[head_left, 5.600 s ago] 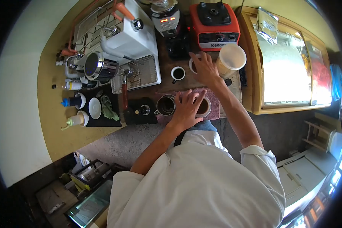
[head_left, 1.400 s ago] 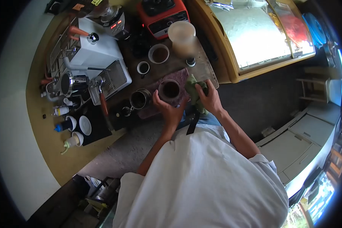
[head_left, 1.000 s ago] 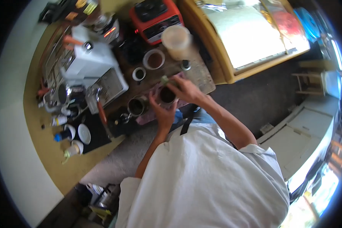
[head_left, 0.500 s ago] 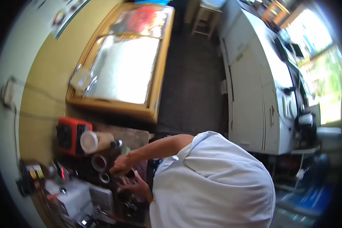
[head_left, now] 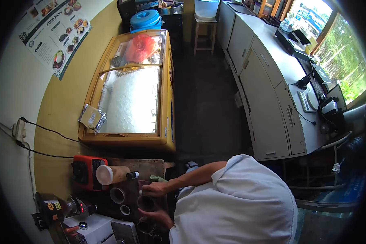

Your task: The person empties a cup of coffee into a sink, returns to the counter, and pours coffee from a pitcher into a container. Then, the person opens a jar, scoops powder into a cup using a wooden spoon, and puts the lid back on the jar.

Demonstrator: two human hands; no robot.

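Note:
My right hand (head_left: 155,188) is the upper one, above a dark round cup (head_left: 147,203). Its fingers are drawn together near a small pale piece I cannot make out. My left hand (head_left: 160,218) is on the lower side of that cup, its fingertips at the rim. The palm side of both hands is hidden. Beside them stand a wide round container (head_left: 117,195) and a small white-rimmed cup (head_left: 125,210). Another round vessel (head_left: 145,225) is just below my left hand. A green cloth (head_left: 157,178) lies past my right hand.
A red-and-black machine (head_left: 88,173) stands beyond a lidded tub (head_left: 116,175) and a dark bottle (head_left: 133,175). A grinder (head_left: 53,207) and a white machine (head_left: 89,227) are at the lower left. A yellow chest freezer (head_left: 126,140) and white cabinets (head_left: 264,89) flank the aisle.
The view has shifted and sharpened. My right hand has moved from a closed position by the small cup to the upper side of the dark cup, nearer my body. My left hand stays low.

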